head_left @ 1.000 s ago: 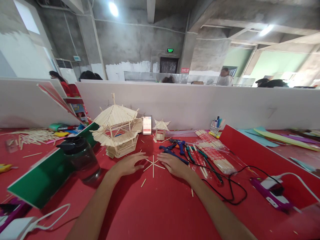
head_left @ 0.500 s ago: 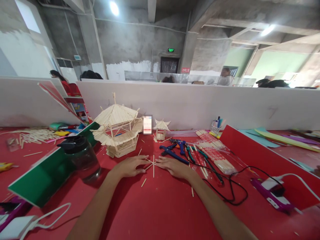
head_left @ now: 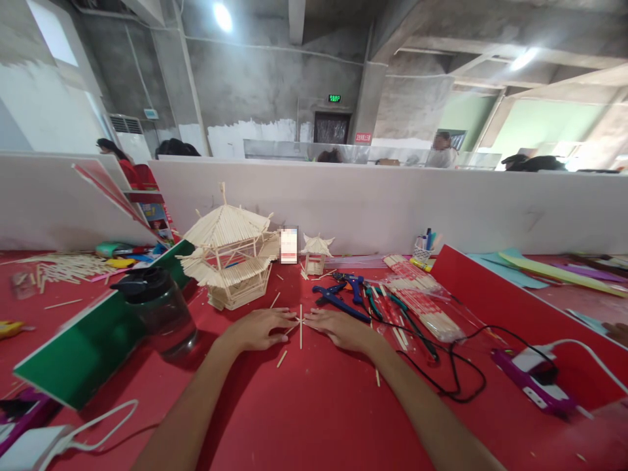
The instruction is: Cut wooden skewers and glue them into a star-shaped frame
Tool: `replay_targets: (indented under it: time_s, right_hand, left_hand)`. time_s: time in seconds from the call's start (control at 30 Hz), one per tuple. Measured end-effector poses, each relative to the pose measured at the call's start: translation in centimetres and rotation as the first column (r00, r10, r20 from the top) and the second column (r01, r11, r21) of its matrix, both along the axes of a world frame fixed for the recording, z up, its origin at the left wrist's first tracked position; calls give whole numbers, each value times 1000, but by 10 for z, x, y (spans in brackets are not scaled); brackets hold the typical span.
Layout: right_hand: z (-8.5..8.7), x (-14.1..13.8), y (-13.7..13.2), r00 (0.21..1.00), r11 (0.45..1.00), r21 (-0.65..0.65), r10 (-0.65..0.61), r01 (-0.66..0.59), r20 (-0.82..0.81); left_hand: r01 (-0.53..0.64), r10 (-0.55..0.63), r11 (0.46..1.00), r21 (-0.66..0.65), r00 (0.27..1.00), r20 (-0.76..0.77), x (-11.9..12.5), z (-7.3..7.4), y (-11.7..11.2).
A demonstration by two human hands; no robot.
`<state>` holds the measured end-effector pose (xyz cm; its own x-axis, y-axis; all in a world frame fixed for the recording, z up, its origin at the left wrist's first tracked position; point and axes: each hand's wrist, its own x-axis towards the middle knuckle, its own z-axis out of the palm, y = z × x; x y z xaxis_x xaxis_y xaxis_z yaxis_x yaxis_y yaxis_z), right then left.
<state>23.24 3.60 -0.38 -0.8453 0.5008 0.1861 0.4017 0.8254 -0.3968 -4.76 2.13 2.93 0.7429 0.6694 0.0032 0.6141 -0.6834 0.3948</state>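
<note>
Overhead, a bare concrete ceiling with strip lights was seen, and a low white partition (head_left: 392, 209) was set along the far edge of a red table (head_left: 318, 405), with other people seated beyond it. Toward 10 o'clock from the hands, a large stick-built pavilion (head_left: 228, 258) was stood on the table, and a small stick-built pavilion (head_left: 316, 252) was placed at about 12 o'clock, against the partition. A dark-lidded jar (head_left: 157, 311) and a green board (head_left: 83, 340) were found at 9 o'clock. At 2 o'clock blue pliers (head_left: 341, 294) were laid, with packets of sticks (head_left: 422, 301) just beyond them, and a purple glue gun (head_left: 532, 383) with its black cord was left at 3 o'clock, well apart from the hands. The left hand (head_left: 258, 329) and the right hand (head_left: 338, 327) were laid flat on the table, palms down and fingers extended, nothing being clasped in either. Between their fingertips a small star of crossed sticks (head_left: 300, 322) was held down, its centre touched from both sides, one long stick being pointed toward 6 o'clock. A loose stick (head_left: 281, 358) was left just beside the left hand, at its 5 o'clock.
</note>
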Motion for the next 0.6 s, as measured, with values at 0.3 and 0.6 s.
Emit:
replay_targets:
  time_s: [0.3,0.6]
  right_hand:
    - [3,-3,-3,1000,1000,4,-9,9,9]
    - [7,4,-1,962,978,0,-207,210,-179]
  left_hand:
    - [-9,8,1000,-12,1000,-24,2,4,-2]
    - [-142,138,986,90,989,55,-10,-1,5]
